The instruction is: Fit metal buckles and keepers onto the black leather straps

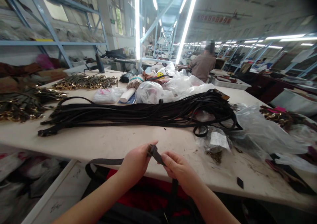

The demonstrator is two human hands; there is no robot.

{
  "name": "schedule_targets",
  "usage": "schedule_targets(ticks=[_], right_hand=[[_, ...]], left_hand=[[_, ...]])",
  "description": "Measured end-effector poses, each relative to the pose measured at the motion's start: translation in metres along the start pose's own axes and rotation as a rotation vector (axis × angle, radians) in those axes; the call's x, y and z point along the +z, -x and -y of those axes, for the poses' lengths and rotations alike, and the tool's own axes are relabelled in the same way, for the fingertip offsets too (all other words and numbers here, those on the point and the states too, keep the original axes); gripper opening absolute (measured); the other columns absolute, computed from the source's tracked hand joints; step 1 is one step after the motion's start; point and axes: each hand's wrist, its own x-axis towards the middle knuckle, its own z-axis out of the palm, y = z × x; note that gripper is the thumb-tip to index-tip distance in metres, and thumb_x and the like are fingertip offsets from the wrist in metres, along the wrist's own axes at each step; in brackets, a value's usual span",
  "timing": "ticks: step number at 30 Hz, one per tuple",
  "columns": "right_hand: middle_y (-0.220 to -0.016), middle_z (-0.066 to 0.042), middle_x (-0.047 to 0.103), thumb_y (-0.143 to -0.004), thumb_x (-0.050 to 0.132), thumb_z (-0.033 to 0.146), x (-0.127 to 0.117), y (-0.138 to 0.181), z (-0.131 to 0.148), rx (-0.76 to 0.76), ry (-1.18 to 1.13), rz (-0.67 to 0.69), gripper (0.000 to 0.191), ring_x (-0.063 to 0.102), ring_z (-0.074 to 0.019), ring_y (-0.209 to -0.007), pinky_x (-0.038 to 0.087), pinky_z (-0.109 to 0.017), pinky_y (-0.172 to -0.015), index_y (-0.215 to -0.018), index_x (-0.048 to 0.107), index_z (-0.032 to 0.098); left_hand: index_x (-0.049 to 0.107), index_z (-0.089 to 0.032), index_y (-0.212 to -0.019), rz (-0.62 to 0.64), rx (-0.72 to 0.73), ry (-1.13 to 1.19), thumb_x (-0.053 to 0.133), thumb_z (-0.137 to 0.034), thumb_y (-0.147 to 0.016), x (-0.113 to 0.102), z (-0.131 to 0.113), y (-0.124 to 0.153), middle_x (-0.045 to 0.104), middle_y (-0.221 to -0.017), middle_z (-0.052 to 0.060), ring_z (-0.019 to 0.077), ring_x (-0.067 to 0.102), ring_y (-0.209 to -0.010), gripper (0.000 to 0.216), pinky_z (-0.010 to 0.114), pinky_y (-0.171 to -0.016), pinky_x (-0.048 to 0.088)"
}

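A dark strap (158, 157) with a buckle (150, 149) at one end is held between my hands over the front edge of the table. My left hand (135, 160) is closed around the buckle end, its thumb pointing away from me. Fingers and thumb of my right hand (174, 165) pinch the strap just beside the buckle. One length of the strap loops out left of my left wrist, and another hangs below my right hand. Beyond them, a long bundle of black straps (123, 113) lies across the table.
The pale table (138, 136) carries heaps of metal-ended straps (86, 81) at left and clear plastic bags (262, 128) at right. A small black piece (240, 182) lies near the front edge. A white box (69, 187) stands below left. Another person (203, 65) is farther back.
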Motion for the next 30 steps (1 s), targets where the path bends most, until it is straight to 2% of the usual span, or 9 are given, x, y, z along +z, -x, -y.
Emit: schedule_targets(ticks=[3,7,12,16,21,25,27,30], right_hand=[[-0.049,0.009,0.029,-0.08,0.054,0.048,-0.001,-0.001,-0.001,0.0,-0.04,0.01,0.035,0.018,-0.0034,-0.043,0.011,-0.021,-0.04,-0.074,0.049,0.014],[-0.049,0.009,0.029,-0.079,0.056,0.047,0.001,-0.004,-0.001,0.004,-0.158,0.038,0.034,0.018,-0.0028,-0.041,0.01,-0.021,-0.04,-0.076,0.049,0.014],[-0.049,0.01,0.029,-0.078,0.058,0.046,0.004,-0.009,0.0,0.029,-0.185,0.058,0.034,0.017,-0.0022,-0.04,0.009,-0.02,-0.039,-0.077,0.051,0.013],[-0.049,0.009,0.029,-0.079,0.057,0.045,0.009,-0.011,0.003,-0.007,-0.23,0.086,0.032,0.018,-0.0019,-0.04,0.009,-0.02,-0.039,-0.076,0.051,0.013],[-0.049,0.01,0.029,-0.078,0.058,0.047,0.015,-0.016,0.015,-0.112,-0.298,0.07,0.032,0.017,-0.0024,-0.039,0.01,-0.019,-0.037,-0.075,0.047,0.016],[-0.052,0.009,0.036,-0.079,0.053,0.051,0.015,-0.016,0.038,-0.239,-0.157,-0.016,0.037,0.023,-0.0032,-0.04,0.013,-0.017,-0.038,-0.098,0.05,0.019],[-0.056,0.008,0.04,-0.078,0.058,0.044,0.013,-0.013,0.055,-0.282,-0.036,0.018,0.033,0.028,-0.0029,-0.044,0.018,-0.016,-0.04,-0.097,0.055,0.018],[-0.06,0.006,0.046,-0.079,0.057,0.029,0.009,-0.006,0.081,-0.378,0.043,0.099,0.015,0.033,-0.0026,-0.048,0.024,-0.015,-0.044,-0.086,0.059,0.016]], left_hand=[[0.05,-0.017,-0.122,-0.042,0.018,0.034,0.035,-0.017,-0.082,-0.004,-0.001,0.001,0.062,-0.115,0.009,0.0206,0.058,-0.104,0.043,0.034,-0.088,0.046],[0.053,-0.018,-0.12,-0.03,0.054,0.048,0.036,-0.016,-0.082,-0.003,-0.001,0.002,0.062,-0.116,0.008,0.0203,0.056,-0.107,0.041,0.033,-0.091,0.045],[0.049,-0.016,-0.122,-0.065,0.003,0.105,0.034,-0.016,-0.082,-0.01,-0.006,0.002,0.064,-0.11,0.009,0.0205,0.059,-0.099,0.042,0.033,-0.085,0.046],[0.049,-0.015,-0.122,-0.055,0.001,0.093,0.034,-0.02,-0.084,-0.014,-0.011,-0.001,0.063,-0.11,0.01,0.0217,0.059,-0.101,0.041,0.033,-0.085,0.045],[0.053,-0.023,-0.117,-0.041,0.006,-0.077,0.034,-0.021,-0.086,-0.001,-0.006,-0.007,0.063,-0.112,0.008,0.0238,0.058,-0.103,0.036,0.034,-0.085,0.044],[0.061,-0.019,-0.1,0.023,-0.01,-0.224,0.035,-0.021,-0.087,0.001,-0.008,-0.008,0.066,-0.091,0.011,0.0269,0.061,-0.087,0.029,0.035,-0.075,0.045],[0.06,-0.018,-0.101,-0.037,0.057,-0.168,0.045,-0.03,-0.084,-0.01,-0.014,-0.004,0.064,-0.091,0.01,0.0269,0.059,-0.088,0.025,0.035,-0.077,0.044],[0.061,-0.02,-0.099,-0.252,0.122,0.078,0.06,-0.041,-0.074,-0.038,-0.025,0.001,0.06,-0.091,0.005,0.0216,0.055,-0.084,0.033,0.03,-0.076,0.043]])
